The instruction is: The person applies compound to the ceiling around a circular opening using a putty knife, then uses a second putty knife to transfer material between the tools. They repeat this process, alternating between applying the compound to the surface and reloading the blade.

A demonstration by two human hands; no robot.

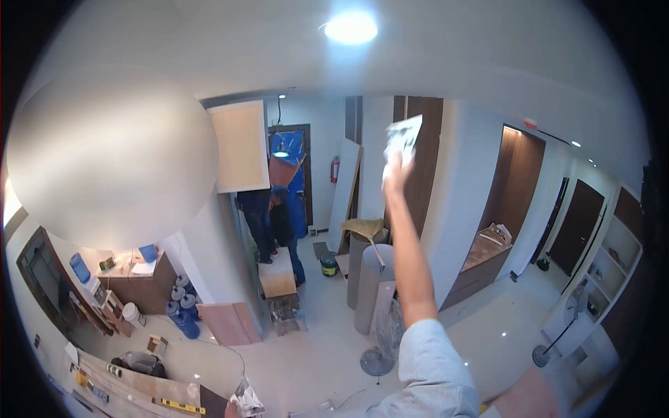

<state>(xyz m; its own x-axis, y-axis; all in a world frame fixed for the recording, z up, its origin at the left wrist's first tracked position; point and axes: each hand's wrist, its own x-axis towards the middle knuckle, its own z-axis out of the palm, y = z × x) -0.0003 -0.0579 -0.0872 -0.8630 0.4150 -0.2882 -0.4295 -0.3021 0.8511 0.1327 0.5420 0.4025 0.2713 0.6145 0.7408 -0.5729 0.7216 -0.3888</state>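
Observation:
My right arm stretches up and forward, and my right hand (397, 173) is closed around a crumpled white sheet with grey marks (403, 135). The sheet sticks up above my fingers, below the ceiling (446, 52) in this view. At the bottom edge, a small part of my left hand (231, 409) shows against a crumpled white plastic bag with reddish marks (248, 400). Most of that hand is cut off by the frame, and I cannot tell how its fingers grip the bag.
A large white globe (111, 160) fills the upper left. Two people (258, 223) are by a bench (277, 275) under a hanging cabinet (240, 148). Rolled material (375, 292) and a floor fan (377, 361) stand near my arm. Lower left are boards, a yellow level (183, 405) and water jugs (182, 320).

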